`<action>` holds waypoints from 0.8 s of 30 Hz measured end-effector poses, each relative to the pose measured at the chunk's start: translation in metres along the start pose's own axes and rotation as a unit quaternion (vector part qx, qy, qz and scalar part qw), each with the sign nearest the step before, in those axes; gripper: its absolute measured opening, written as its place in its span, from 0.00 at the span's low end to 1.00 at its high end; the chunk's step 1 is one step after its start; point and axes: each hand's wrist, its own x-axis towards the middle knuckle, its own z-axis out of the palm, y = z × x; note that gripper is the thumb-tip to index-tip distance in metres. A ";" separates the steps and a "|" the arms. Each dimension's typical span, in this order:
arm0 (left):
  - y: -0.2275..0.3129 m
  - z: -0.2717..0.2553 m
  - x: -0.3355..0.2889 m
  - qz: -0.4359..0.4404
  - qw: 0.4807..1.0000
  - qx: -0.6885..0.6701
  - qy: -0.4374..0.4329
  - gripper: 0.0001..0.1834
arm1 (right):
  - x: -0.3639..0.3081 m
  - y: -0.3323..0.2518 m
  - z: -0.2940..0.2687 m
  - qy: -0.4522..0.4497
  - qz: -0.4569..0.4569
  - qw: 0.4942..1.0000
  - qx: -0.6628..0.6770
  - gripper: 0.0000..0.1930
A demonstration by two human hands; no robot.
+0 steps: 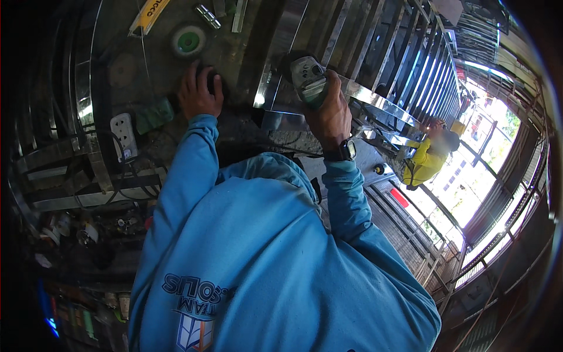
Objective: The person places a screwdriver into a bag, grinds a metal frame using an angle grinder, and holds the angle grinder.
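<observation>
Right hand (330,111) gripping grey tool (308,76); left hand (200,94) half spread.

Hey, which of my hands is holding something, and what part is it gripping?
Your right hand holds a grey handheld tool, gripped at its near end and right side. Your left hand shows nothing held.
</observation>
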 end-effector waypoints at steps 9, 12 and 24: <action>-0.001 -0.001 0.000 -0.003 1.000 -0.004 -0.005 0.16 | 0.003 0.005 0.000 0.003 0.011 1.000 -0.007 0.43; -0.001 -0.001 0.000 -0.004 1.000 -0.007 -0.004 0.15 | 0.004 0.003 -0.001 0.000 -0.001 1.000 -0.016 0.42; 0.001 -0.004 0.001 -0.007 1.000 -0.007 -0.018 0.16 | 0.005 0.004 -0.001 -0.004 0.027 1.000 -0.007 0.42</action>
